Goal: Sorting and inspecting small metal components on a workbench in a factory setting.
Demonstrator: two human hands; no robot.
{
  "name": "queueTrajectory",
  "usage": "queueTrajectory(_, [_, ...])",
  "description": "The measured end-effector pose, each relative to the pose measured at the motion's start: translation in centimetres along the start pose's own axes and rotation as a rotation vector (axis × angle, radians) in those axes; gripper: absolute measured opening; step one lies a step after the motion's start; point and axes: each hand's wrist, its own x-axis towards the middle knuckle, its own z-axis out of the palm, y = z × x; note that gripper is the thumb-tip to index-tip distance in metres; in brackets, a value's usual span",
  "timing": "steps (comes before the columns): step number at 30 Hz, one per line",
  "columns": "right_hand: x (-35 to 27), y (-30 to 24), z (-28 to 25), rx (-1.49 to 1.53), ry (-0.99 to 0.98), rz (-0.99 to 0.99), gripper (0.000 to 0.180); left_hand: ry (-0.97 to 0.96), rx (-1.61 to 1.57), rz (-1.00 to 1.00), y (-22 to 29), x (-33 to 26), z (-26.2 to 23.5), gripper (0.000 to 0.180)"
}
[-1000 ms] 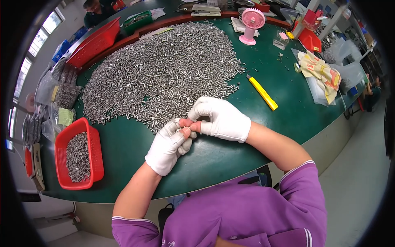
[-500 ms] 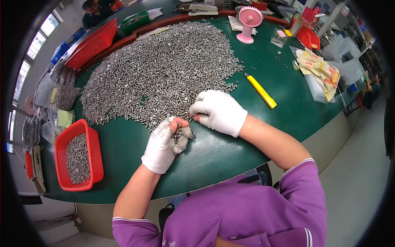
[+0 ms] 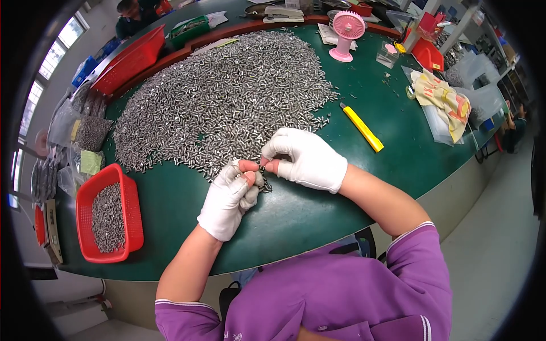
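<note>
Beside the metal pile [image 3: 222, 96], left hand [image 3: 223, 202] clasping small pieces [image 3: 267, 186] — right hand [image 3: 313, 161] pinching one

Purple short-sleeved shirt [image 3: 341, 292], white-striped sleeve hems [image 3: 410, 234], white gloves [image 3: 313, 162] — some fingertips [image 3: 248, 165] uncovered — small white marking [image 3: 237, 336]

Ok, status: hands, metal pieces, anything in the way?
Left hand curled around small metal pieces. Right hand close beside, grip unclear. Metal pile just beyond. Yellow cutter off right, not in the way.

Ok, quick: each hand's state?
Left white-gloved hand: curled closed, holding small silver metal pieces.
Right white-gloved hand: pinched closed; contents cannot be told.
</note>
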Motion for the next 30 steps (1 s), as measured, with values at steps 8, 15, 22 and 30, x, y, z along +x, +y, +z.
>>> queueTrajectory(8, [-0.2,-0.5,0.0,0.397,-0.025,0.118,0.016,0.002,0.073,-0.051,0.0,0.1,0.2,0.012])
queueTrajectory(15, [0.2,1.5,0.4,-0.159,0.121,-0.032,0.010,-0.065,0.008,-0.062,0.0,0.1,0.0,0.016])
queueTrajectory(22, [0.2,1.2,0.3,-0.334,0.017,-0.074,0.012,-0.008,-0.085,-0.067,0.4,-0.2,-0.1,0.025])
queueTrajectory(30, [-0.2,1.5,0.0,-0.474,-0.007,-0.026,0.009,-0.006,-0.108,-0.019,0.4,0.0,-0.7,0.029])
